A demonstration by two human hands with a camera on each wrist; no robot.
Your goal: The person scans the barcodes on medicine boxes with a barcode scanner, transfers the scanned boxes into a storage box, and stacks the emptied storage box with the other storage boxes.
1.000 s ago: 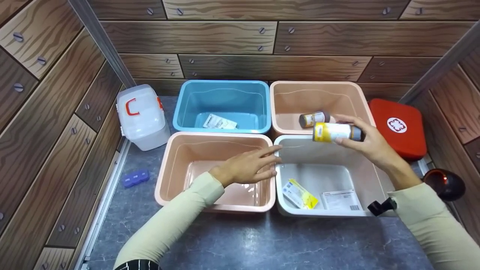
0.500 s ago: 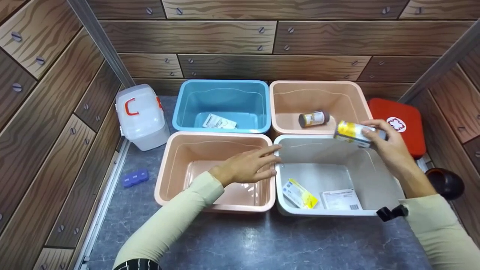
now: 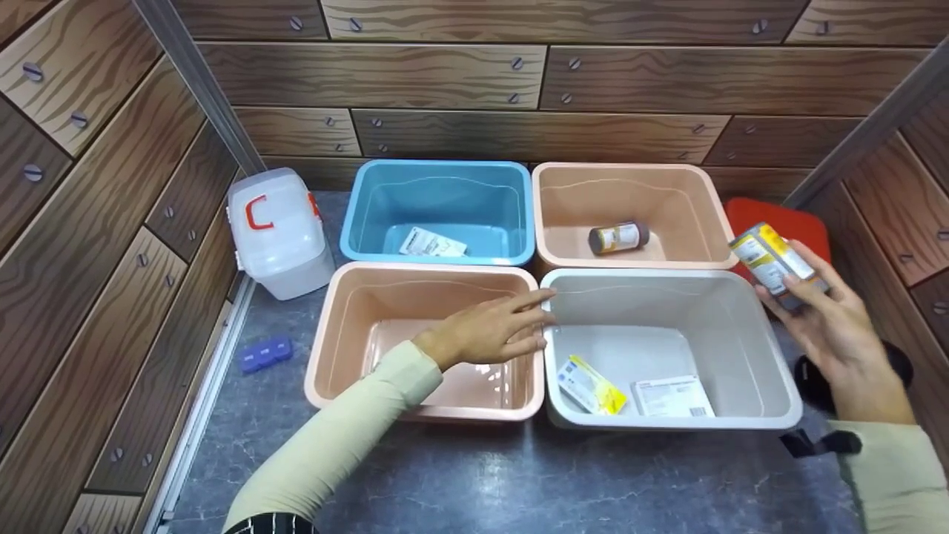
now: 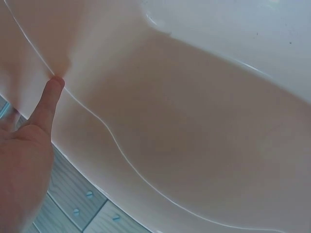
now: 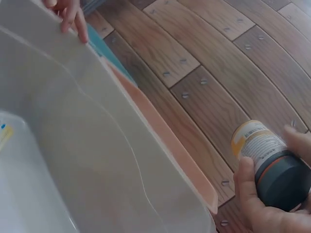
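My right hand (image 3: 841, 326) grips a medicine bottle (image 3: 775, 259) with a yellow and white label. It is raised right of the grey bin (image 3: 667, 274), tilted; its dark cap (image 5: 284, 179) shows in the right wrist view. With fingers extended, my left hand (image 3: 485, 326) rests at the rim where the front pink bin (image 3: 426, 271) meets the grey one. A yellow-white box (image 3: 593, 386) and a white box (image 3: 673, 397) lie in the grey bin. Another bottle (image 3: 619, 236) lies on its side in the back peach bin (image 3: 630, 170).
A blue bin (image 3: 445, 167) at the back holds a white packet (image 3: 433, 242). At left stand a clear box (image 3: 278, 222) with red handle and a purple pill organizer (image 3: 267, 354). A red case (image 3: 793, 215) lies behind the right hand, near a black round object (image 3: 898, 363).
My right hand has carried the bottle rightward, from over the boundary between the back peach bin and grey bin to beyond their right side, turning it. The left hand has stayed put.
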